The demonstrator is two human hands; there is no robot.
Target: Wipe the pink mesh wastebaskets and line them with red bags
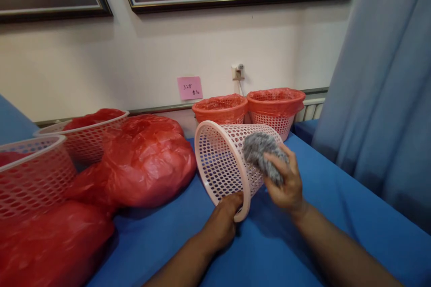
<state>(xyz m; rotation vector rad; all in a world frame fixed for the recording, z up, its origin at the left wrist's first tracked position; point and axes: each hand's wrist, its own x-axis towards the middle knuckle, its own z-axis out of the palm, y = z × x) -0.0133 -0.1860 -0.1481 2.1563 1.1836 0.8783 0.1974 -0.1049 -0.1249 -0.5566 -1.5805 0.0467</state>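
The left forearm (183, 260) enters from the bottom edge and slants up to the right; the right forearm (340, 244) comes in from the lower right and slants up to the left. The left hand (225, 220) is closed around the lower part of a pink perforated basket's rim, its fingers hooked inside the mouth. The right hand (286, 184) is partly curled, gripping a grey fluffy cloth (261, 150) against the outside of the wall.

That pink basket (239, 163) is tipped on its side above the blue surface (161, 242), in the middle of the view; whether it rests there I cannot tell. Its wide mouth faces left and toward the camera, and its long axis runs back to the right, to the narrower base.

At left, a red plastic bag (151, 166) bulges beside a near basket (37, 175) and a far basket (90, 141), both upright. Behind the tipped one stand two upright baskets lined with red plastic, a left lined basket (220, 107) and a right lined basket (274, 110), side by side below a pink note (190, 88) and a wall socket (238, 72).
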